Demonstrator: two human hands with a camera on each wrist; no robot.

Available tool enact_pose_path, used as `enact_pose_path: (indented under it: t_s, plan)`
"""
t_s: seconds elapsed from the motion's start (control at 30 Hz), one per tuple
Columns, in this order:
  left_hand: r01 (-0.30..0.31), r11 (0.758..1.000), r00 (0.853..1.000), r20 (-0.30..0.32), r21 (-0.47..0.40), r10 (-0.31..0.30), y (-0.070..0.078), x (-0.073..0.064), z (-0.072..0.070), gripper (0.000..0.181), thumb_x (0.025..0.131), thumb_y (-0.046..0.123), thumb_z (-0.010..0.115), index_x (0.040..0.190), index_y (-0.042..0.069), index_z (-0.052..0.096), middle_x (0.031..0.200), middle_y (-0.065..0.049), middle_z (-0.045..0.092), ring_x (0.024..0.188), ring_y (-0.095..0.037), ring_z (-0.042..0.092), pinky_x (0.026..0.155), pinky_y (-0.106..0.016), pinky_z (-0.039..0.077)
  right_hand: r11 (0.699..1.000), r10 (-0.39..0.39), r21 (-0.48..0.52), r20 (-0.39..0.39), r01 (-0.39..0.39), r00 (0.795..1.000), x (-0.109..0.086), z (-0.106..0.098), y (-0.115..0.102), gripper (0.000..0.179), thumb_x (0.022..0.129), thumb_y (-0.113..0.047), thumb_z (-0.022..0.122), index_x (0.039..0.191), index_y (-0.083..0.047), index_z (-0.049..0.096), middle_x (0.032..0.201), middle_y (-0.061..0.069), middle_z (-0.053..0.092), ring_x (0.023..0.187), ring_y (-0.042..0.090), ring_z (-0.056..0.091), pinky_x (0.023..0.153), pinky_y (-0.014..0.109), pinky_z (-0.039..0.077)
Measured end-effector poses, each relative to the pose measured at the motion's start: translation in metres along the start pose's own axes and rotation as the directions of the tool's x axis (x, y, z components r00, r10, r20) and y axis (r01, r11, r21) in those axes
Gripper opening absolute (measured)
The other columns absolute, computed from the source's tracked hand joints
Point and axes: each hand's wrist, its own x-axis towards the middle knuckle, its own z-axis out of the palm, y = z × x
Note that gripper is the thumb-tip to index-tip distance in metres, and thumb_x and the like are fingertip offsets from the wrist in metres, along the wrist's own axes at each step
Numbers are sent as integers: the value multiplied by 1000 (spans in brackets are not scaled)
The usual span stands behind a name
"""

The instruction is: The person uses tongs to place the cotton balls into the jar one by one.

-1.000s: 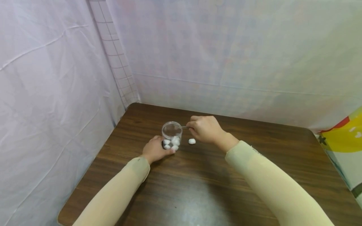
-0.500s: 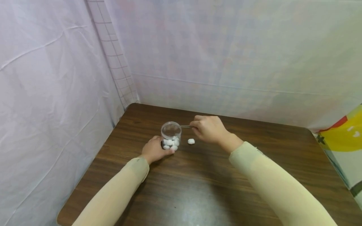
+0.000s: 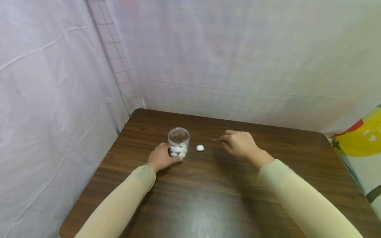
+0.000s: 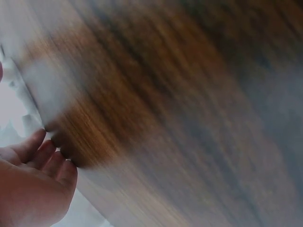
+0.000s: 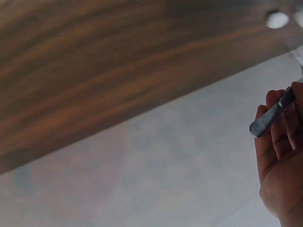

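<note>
On the table stands a clear, lidless jar (image 3: 179,136) with several white cotton balls (image 3: 178,149) at its bottom. My left hand (image 3: 162,158) grips the jar low on its left side, thumb across the front. To the right of the jar lies one loose cotton ball (image 3: 200,148). Further right, my right hand (image 3: 238,143) pinches metal tweezers (image 3: 217,140) whose tips point left, above the table; no cotton ball shows at them. In the right wrist view, the rounded end of the tweezers (image 5: 270,120) sticks out across the fingers.
The dark wood table (image 3: 190,191) ends at a white curtain (image 3: 226,59) behind and another hanging sheet (image 3: 53,115) on the left. At the far right hangs a yellow and red printed cloth (image 3: 369,138).
My right hand has moved right and away from the jar with the tweezers, whose tips were at the jar's rim before. The left hand keeps its hold on the jar.
</note>
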Motion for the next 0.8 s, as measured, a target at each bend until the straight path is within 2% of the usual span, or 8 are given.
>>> enact_pose_path:
  t_s: [0.2, 0.4, 0.5, 0.8]
  plan:
    - [-2, 1000, 1000, -5, 1, 2, 0, 1, 1, 84, 66, 65, 68, 127, 9, 53, 127, -7, 50, 112, -25, 49, 88, -45, 42, 997, 71, 5, 67, -71, 995, -28, 10, 18, 19, 83, -22, 67, 99, -15, 71, 83, -4, 57, 51, 5, 47, 39, 24, 35]
    - [-6, 1000, 1000, -2, -1, 6, -1, 1, 1, 85, 67, 65, 68, 128, 8, 52, 128, -8, 50, 112, -26, 49, 88, -45, 42, 994, 107, -7, 105, -107, 989, -41, 13, 27, 19, 82, -23, 68, 100, -15, 71, 87, -4, 58, 56, 8, 52, 40, 25, 38]
    - [2, 1000, 1000, -2, -5, -2, -2, -1, 1, 85, 66, 65, 68, 128, 9, 52, 127, -7, 50, 112, -26, 49, 88, -45, 42, 995, 96, -6, 105, -96, 990, -42, 15, 26, 19, 82, -23, 67, 99, -15, 71, 87, -3, 58, 58, 9, 54, 41, 26, 40]
    - [33, 999, 999, -8, 5, -33, -15, -8, -5, 86, 66, 67, 67, 130, 11, 51, 129, -8, 49, 113, -28, 48, 88, -47, 42, 998, 65, 20, 80, -67, 995, -25, 27, 14, 17, 82, -22, 65, 97, -16, 71, 84, -4, 57, 57, 9, 53, 43, 27, 41]
